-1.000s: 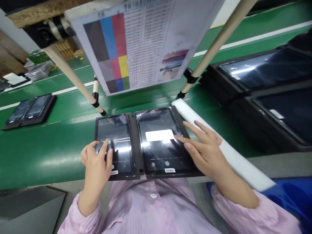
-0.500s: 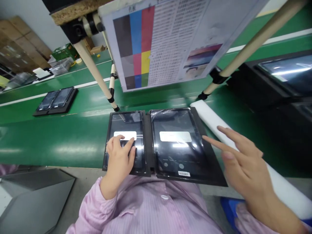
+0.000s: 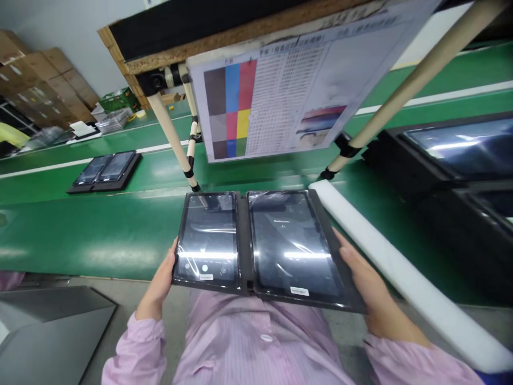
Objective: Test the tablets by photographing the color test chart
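Note:
A black foam tray (image 3: 245, 243) lies in front of me with two tablets in its recesses. My left hand (image 3: 161, 279) grips the tray's left edge, its fingertips hidden beneath or behind it. On the opposite edge my right hand (image 3: 366, 278) holds the tray, thumb along the side and other fingers mostly out of sight. The left tablet (image 3: 212, 232) shows a dark screen with round icons near the bottom. A short line of text and a small spinner show on the right tablet (image 3: 282, 248). Each has a white label low down.
A white foam strip (image 3: 393, 262) runs diagonally at the right, beside stacked black trays with tablets (image 3: 435, 208). Cream poles (image 3: 172, 141) carry a printed colour chart (image 3: 280, 107) above the green belt (image 3: 100, 230). Another tablet tray (image 3: 130, 174) sits far left; a grey bin (image 3: 52, 331) stands below.
Both hands have left their places at the screens and now hold the tray's two sides. The white pop-up boxes have vanished from both tablets. My view has shifted slightly.

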A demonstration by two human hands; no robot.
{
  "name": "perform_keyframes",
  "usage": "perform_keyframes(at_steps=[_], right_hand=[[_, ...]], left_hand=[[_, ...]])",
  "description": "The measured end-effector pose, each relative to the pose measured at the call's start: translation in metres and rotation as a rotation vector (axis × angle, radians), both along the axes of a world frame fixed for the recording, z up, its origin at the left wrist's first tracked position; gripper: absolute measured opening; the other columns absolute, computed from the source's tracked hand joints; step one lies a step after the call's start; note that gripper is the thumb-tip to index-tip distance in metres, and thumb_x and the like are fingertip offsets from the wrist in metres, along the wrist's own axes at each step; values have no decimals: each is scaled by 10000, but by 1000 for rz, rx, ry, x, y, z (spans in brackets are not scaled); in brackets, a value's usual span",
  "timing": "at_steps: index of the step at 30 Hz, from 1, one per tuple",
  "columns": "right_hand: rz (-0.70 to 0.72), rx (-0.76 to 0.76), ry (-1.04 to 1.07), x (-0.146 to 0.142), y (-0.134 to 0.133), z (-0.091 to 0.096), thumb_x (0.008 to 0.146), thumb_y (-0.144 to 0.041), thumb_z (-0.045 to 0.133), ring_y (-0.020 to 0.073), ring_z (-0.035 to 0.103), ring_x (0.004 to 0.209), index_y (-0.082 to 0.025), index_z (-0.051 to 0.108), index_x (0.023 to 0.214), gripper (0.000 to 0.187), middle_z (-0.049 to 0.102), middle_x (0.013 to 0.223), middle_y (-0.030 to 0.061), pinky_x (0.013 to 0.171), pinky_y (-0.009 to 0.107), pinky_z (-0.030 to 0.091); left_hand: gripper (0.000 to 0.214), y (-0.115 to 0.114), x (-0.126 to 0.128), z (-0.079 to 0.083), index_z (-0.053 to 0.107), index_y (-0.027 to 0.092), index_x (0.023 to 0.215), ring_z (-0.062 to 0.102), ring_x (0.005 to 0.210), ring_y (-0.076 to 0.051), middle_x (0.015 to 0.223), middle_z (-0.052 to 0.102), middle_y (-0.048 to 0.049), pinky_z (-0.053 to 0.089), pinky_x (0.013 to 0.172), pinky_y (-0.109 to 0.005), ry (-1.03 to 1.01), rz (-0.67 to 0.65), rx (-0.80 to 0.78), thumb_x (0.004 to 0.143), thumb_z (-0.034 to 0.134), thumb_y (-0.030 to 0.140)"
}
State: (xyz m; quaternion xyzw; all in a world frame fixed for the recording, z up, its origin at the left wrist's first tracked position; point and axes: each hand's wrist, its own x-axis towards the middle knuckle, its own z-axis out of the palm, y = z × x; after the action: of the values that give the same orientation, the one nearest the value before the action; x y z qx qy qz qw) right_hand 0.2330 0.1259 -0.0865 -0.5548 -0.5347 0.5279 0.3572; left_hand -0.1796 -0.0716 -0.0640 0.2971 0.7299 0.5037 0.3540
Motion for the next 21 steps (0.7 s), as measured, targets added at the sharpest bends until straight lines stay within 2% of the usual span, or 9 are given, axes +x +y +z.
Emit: perform_keyframes(at_steps=[2, 5, 8, 12, 15, 17, 19, 21], right_hand=[[22, -55, 150, -11, -3, 3, 903, -667, 458, 288, 657, 1146, -234, 372, 1563, 793, 637, 1311, 102, 916, 363, 565], [15, -131, 299, -20, -7, 18, 931, -631, 497, 279, 677, 1103, -261, 333, 1583, 767, 637, 1311, 96, 865, 345, 568], [12, -221, 365, -20, -11, 38, 915, -577, 572, 278, 709, 1008, -289, 417, 1543, 708, 682, 1223, 77, 819, 354, 581], [21, -337, 393, -11, -27, 56, 890, -560, 624, 297, 731, 857, -237, 618, 1382, 588, 732, 1033, 97, 715, 369, 609], [-3, -358, 432, -1, -49, 62, 903, -532, 637, 290, 732, 788, -256, 686, 1286, 474, 738, 976, 93, 613, 336, 604], [-82, -312, 474, 11, -68, 65, 906, -480, 657, 274, 734, 845, -304, 711, 1244, 385, 734, 1047, 68, 629, 294, 606], [-184, -265, 479, 30, -88, 69, 877, -466, 693, 272, 729, 912, -347, 739, 1188, 336, 723, 1117, 39, 684, 284, 616], [-264, -211, 389, 56, -109, 74, 816, -509, 731, 296, 730, 887, -372, 759, 1136, 349, 729, 1090, 32, 682, 328, 631]], left_hand=[[778, 2, 9, -10, 612, 198, 1388, 463, 1424, -319, 1485, 556, -128, 359, 1192, -474, -125, 57, 72, 854, 527, 758], [719, 4, 19, -8, 661, 225, 1333, 499, 1396, -325, 1460, 585, -102, 397, 1174, -453, -279, 127, 145, 779, 697, 681], [647, -1, 18, 4, 703, 239, 1270, 532, 1366, -328, 1423, 620, -83, 430, 1151, -429, -372, 150, 167, 716, 809, 556], [630, -15, 22, 19, 720, 232, 1235, 623, 1258, -318, 1342, 679, -78, 516, 1054, -384, -448, 207, 141, 655, 856, 438], [624, -25, 35, 25, 748, 223, 1178, 684, 1152, -313, 1221, 739, -76, 564, 967, -364, -443, 248, 131, 594, 877, 400], [577, -30, 46, 29, 773, 222, 1121, 676, 1166, -315, 1200, 747, -70, 561, 969, -348, -418, 248, 155, 584, 880, 403], [569, -31, 56, 34, 778, 236, 1113, 661, 1191, -326, 1224, 739, -64, 554, 988, -354, -393, 207, 161, 587, 878, 430], [594, -24, 66, 43, 771, 251, 1136, 651, 1202, -340, 1256, 725, -58, 549, 1001, -366, -367, 140, 154, 587, 877, 452]])
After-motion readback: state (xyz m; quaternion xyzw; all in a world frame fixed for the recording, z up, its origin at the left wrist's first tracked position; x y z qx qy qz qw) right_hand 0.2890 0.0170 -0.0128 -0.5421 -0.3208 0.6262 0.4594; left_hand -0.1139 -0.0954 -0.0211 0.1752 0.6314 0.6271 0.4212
